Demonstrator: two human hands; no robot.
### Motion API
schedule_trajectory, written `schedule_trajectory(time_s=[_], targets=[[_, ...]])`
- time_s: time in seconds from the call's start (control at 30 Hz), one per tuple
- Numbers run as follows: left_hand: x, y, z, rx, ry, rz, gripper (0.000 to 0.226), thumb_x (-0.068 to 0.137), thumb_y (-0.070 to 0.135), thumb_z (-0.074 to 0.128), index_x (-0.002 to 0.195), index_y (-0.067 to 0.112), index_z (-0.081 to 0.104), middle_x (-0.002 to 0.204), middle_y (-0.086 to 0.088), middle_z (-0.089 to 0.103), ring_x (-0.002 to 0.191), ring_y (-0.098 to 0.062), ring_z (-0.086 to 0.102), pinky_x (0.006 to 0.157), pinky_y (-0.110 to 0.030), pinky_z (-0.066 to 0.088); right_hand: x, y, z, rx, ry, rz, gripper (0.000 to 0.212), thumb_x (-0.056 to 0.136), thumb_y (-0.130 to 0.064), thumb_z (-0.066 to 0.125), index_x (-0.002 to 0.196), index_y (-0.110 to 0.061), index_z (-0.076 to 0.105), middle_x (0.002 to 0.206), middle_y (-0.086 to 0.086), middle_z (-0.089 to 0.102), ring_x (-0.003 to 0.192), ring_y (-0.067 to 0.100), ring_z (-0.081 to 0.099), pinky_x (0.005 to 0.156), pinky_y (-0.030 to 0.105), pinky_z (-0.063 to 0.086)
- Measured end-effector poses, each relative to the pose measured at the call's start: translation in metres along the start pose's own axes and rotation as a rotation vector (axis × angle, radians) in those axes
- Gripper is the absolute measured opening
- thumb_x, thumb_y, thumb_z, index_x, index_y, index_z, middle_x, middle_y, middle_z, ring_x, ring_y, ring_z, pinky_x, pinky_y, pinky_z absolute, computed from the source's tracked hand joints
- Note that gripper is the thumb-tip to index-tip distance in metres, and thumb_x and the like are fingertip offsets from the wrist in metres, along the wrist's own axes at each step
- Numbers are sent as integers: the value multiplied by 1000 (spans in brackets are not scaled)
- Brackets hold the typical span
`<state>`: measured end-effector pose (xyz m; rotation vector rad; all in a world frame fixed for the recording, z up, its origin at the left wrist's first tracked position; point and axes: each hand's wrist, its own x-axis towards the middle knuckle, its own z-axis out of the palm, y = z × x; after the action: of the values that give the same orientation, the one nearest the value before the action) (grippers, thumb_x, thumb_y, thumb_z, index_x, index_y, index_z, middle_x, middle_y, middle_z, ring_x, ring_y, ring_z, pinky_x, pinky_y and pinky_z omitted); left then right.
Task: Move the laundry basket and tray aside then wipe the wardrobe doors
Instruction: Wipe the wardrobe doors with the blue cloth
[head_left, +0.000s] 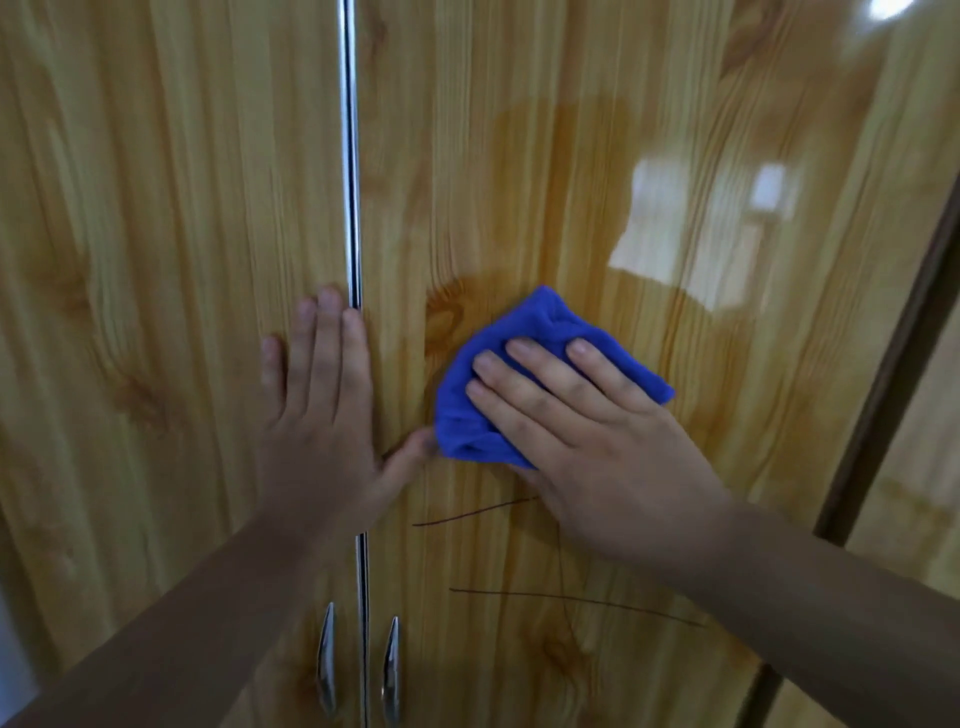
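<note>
Two glossy wood-grain wardrobe doors fill the view: the left door (166, 260) and the right door (649, 156), split by a chrome strip (352, 156). My right hand (587, 441) presses a crumpled blue cloth (519, 364) flat against the right door, fingers spread over it. My left hand (327, 410) lies flat and empty across the chrome strip, mostly on the left door, its thumb close to the cloth. The laundry basket and tray are out of view.
Two chrome handles (326, 660) (390, 670) sit low on either side of the strip. Thin dark pen-like lines (571, 600) mark the right door below my right hand. A dark vertical frame edge (883, 374) runs down the right side.
</note>
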<state>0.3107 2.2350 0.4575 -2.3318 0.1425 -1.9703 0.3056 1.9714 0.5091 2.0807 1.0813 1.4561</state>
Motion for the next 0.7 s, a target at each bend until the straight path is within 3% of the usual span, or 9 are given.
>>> schedule_trajectory(time_s=[0.23, 0.4, 0.53, 0.7], targets=[[1, 4, -6, -1, -29, -30, 105, 100, 76, 35, 163, -4, 9, 170, -28, 14, 162, -31, 1, 131, -57, 7, -94, 30, -1, 11, -141, 28, 70, 97, -35, 40, 163, -20, 22, 171, -5, 15, 158, 17, 9, 129, 40, 2], [2, 5, -8, -24, -35, -47, 105, 100, 76, 32, 163, -5, 9, 170, -27, 13, 161, -32, 3, 130, -59, 8, -154, 52, -4, -36, -257, 35, 76, 96, -38, 41, 164, -22, 13, 172, -6, 8, 158, 17, 7, 129, 41, 0], [1, 3, -5, -3, -28, -40, 105, 100, 75, 36, 163, -5, 11, 170, -29, 14, 161, -33, 3, 130, -59, 8, -162, 60, 0, -17, -222, 27, 57, 110, -43, 17, 164, -25, 15, 171, -7, 11, 158, 15, 9, 129, 40, 1], [3, 4, -6, -13, -39, -41, 108, 98, 78, 38, 163, -5, 11, 170, -28, 13, 162, -28, -4, 131, -53, 0, -118, 45, 1, 17, -116, -17, 57, 109, -38, 24, 164, -23, 18, 170, -7, 16, 157, 15, 13, 128, 39, 3]])
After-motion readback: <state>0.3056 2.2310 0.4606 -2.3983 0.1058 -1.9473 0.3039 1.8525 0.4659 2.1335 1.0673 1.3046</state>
